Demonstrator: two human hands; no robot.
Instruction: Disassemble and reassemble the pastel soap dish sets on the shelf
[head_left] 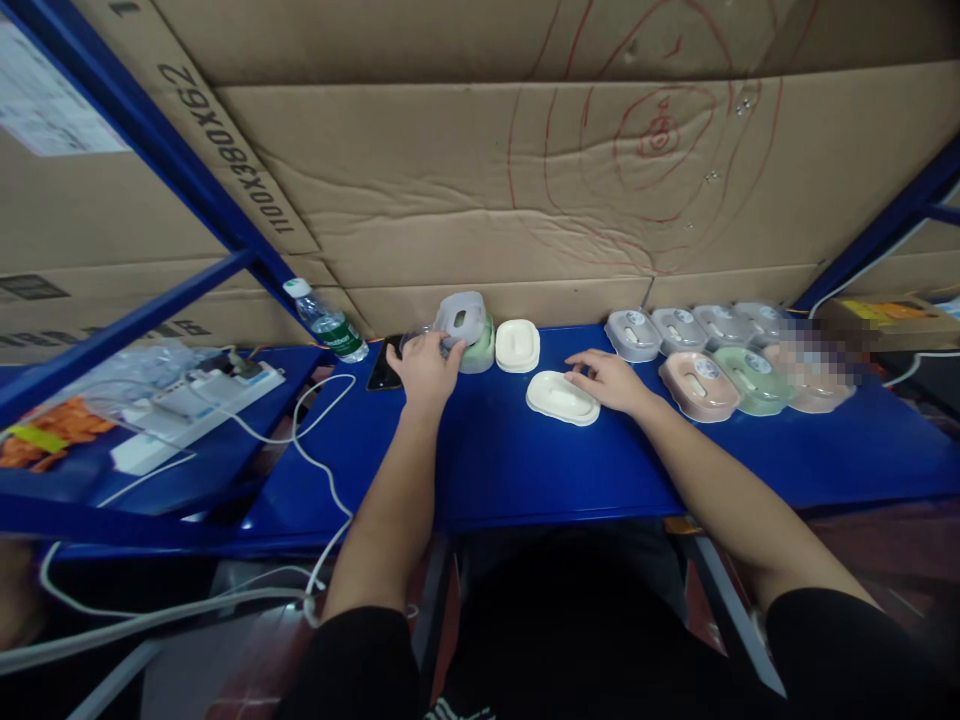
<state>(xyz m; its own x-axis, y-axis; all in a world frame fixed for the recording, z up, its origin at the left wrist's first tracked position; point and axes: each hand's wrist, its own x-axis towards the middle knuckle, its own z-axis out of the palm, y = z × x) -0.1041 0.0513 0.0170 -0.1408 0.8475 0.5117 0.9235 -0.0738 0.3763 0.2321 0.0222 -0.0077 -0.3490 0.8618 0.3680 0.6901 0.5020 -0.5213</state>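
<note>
My left hand (427,365) grips a translucent grey lid-like piece (461,318), tilted over a green container (480,350). Fingers of my right hand (604,378) are apart and rest at the right edge of a cream oval piece (561,397) lying on the blue table (525,480). Between the hands, farther back, sits a second cream piece (517,345). Right of my right hand are several lidded boxes: grey ones (632,335) behind, pink (699,385) and green (754,378) ones in front.
A water bottle (330,325) leans at the back left beside a dark phone (385,364). A white power strip (199,415) and loose white cables (330,480) lie left. Cardboard (450,200) and blue frame bars (217,200) stand around the table.
</note>
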